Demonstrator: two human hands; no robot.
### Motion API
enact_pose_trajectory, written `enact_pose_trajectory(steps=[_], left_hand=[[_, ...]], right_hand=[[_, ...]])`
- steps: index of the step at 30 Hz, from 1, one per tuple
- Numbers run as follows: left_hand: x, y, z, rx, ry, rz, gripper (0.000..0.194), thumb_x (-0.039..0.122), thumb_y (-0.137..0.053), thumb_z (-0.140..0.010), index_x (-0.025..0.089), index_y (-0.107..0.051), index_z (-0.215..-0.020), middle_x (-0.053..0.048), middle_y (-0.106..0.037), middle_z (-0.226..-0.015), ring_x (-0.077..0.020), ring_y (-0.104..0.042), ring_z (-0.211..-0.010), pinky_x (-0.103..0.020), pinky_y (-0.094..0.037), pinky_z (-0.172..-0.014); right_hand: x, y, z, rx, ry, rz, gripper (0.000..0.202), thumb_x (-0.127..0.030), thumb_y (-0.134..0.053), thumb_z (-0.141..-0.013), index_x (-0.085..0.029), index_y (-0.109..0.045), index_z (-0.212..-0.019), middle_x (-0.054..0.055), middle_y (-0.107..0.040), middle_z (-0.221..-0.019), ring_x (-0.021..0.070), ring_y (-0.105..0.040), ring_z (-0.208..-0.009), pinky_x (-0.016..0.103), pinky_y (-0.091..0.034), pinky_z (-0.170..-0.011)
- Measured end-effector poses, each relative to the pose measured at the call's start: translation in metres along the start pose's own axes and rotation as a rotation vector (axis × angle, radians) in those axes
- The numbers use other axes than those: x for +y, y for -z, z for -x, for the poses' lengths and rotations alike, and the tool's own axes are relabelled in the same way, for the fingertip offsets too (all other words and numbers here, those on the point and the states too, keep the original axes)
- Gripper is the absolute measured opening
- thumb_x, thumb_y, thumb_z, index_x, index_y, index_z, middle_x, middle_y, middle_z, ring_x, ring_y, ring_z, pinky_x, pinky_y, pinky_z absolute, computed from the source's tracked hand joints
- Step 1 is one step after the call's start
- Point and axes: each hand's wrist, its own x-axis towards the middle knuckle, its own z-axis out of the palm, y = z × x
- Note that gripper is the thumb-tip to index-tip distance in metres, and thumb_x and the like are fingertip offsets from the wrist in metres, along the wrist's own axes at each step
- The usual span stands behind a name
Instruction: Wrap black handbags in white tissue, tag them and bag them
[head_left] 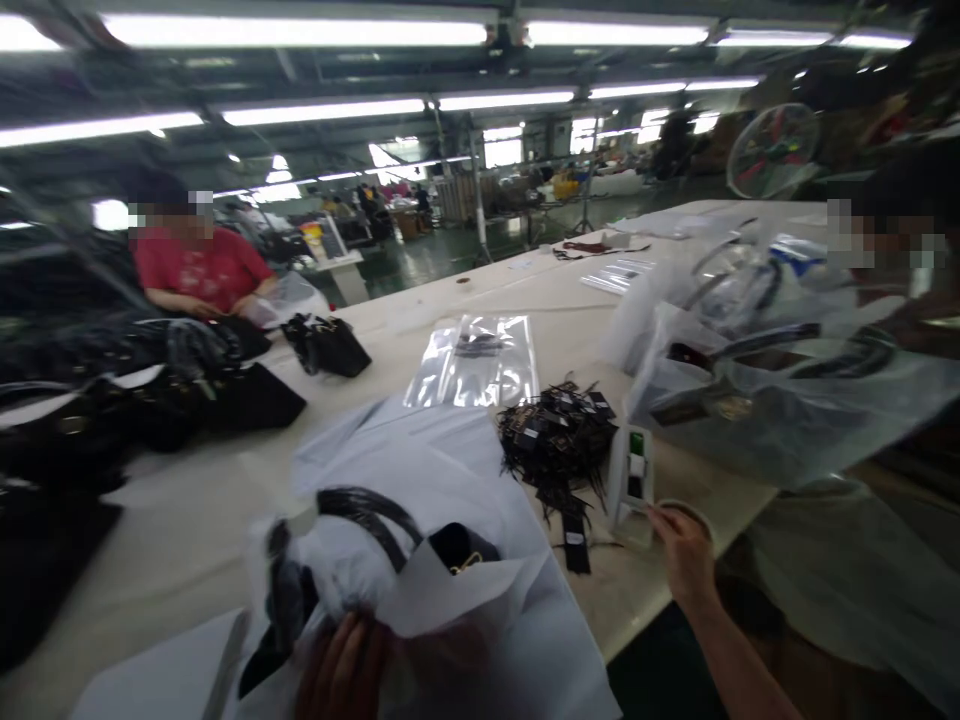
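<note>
A black handbag (364, 515) with dark wrapped handles and a gold-coloured clasp sits in white paper at the front of the table. My left hand (343, 665) lies against the paper at its near side, fingers close together; what they grip is hidden. To the right, my right hand (684, 550) has its fingertips at the lower edge of a small white box (631, 480) with green, white and black pieces inside. A pile of black tags (559, 435) with strings lies just left of that box, one tag lying apart nearer me.
Clear plastic sheets (480, 362) lie beyond the paper. Black bags (251, 398) crowd the left, near a person in a red shirt (202, 265). Plastic-wrapped bags (720, 370) cover the right side, beside another person. The pale table (420, 310) extends far back.
</note>
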Motion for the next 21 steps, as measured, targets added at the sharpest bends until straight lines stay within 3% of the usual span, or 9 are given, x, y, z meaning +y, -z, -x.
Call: enact_pose_trajectory(steps=[3, 6, 10, 13, 15, 17, 19, 21], left_hand=[[0.006, 0.000, -0.003, -0.022, 0.018, -0.055, 0.041, 0.011, -0.041, -0.088, 0.020, -0.053, -0.125, -0.010, -0.062, -0.114, -0.0240, -0.045, -0.126, -0.042, -0.030, -0.111], [0.008, 0.004, -0.011, -0.005, 0.009, -0.123, 0.034, 0.006, -0.042, -0.086, 0.015, -0.060, -0.114, -0.012, -0.060, -0.113, -0.0245, -0.048, -0.122, -0.040, -0.034, -0.108], [0.009, 0.014, -0.020, -0.064, -0.034, -0.162, 0.032, 0.004, -0.046, -0.085, 0.012, -0.060, -0.112, -0.014, -0.058, -0.111, -0.0264, -0.049, -0.118, -0.042, -0.040, -0.101], [0.008, 0.022, -0.024, -0.126, -0.069, -0.158, 0.035, 0.006, -0.042, -0.087, 0.011, -0.056, -0.118, -0.014, -0.058, -0.111, -0.0277, -0.048, -0.119, -0.044, -0.044, -0.098], [0.005, 0.025, -0.025, -0.183, -0.092, -0.134, 0.037, 0.007, -0.040, -0.088, 0.008, -0.054, -0.122, -0.015, -0.058, -0.112, -0.0284, -0.047, -0.120, -0.043, -0.045, -0.097], [0.003, 0.027, -0.025, -0.224, -0.106, -0.106, 0.038, 0.007, -0.037, -0.088, 0.006, -0.052, -0.123, -0.016, -0.057, -0.115, -0.0287, -0.044, -0.123, -0.043, -0.044, -0.099], [0.001, 0.028, -0.023, -0.241, -0.117, -0.087, 0.041, 0.005, -0.035, -0.087, 0.004, -0.050, -0.125, -0.017, -0.056, -0.118, -0.0295, -0.040, -0.127, -0.044, -0.043, -0.101], [0.000, 0.028, -0.019, -0.246, -0.140, -0.062, 0.043, 0.002, -0.032, -0.086, 0.003, -0.049, -0.126, -0.018, -0.055, -0.122, -0.0307, -0.034, -0.132, -0.045, -0.043, -0.102]], right_hand=[[0.028, -0.001, 0.012, -0.084, -0.108, -0.137, 0.041, -0.054, -0.057, -0.056, -0.016, -0.065, -0.070, 0.009, -0.067, -0.073, 0.0256, -0.062, -0.076, 0.034, -0.049, -0.064], [0.043, -0.009, 0.012, -0.139, -0.217, -0.129, 0.035, -0.051, -0.058, -0.054, -0.018, -0.062, -0.062, 0.006, -0.062, -0.057, 0.0243, -0.060, -0.059, 0.035, -0.047, -0.056], [0.035, -0.002, 0.003, -0.119, -0.235, 0.185, 0.018, -0.040, -0.057, -0.054, -0.022, -0.057, -0.053, 0.004, -0.055, -0.047, 0.0249, -0.055, -0.052, 0.037, -0.041, -0.055], [0.019, 0.009, 0.014, -0.097, -0.243, 0.401, 0.013, -0.033, -0.055, -0.054, -0.025, -0.049, -0.046, 0.004, -0.050, -0.041, 0.0266, -0.052, -0.051, 0.040, -0.039, -0.056], [0.002, 0.013, 0.043, -0.077, -0.217, 0.360, 0.012, -0.035, -0.054, -0.057, -0.024, -0.053, -0.052, 0.005, -0.055, -0.047, 0.0275, -0.056, -0.055, 0.040, -0.041, -0.060], [-0.023, 0.013, 0.091, -0.130, -0.164, 0.210, 0.022, -0.042, -0.057, -0.059, -0.021, -0.060, -0.066, 0.006, -0.063, -0.059, 0.0263, -0.060, -0.063, 0.038, -0.044, -0.064], [-0.056, 0.004, 0.152, -0.308, -0.106, 0.047, 0.035, -0.050, -0.062, -0.058, -0.019, -0.064, -0.076, 0.005, -0.065, -0.064, 0.0232, -0.061, -0.064, 0.033, -0.046, -0.062], [-0.091, -0.015, 0.214, -0.592, -0.024, -0.130, 0.036, -0.052, -0.066, -0.062, -0.019, -0.063, -0.075, 0.002, -0.061, -0.061, 0.0176, -0.057, -0.060, 0.027, -0.045, -0.057]])
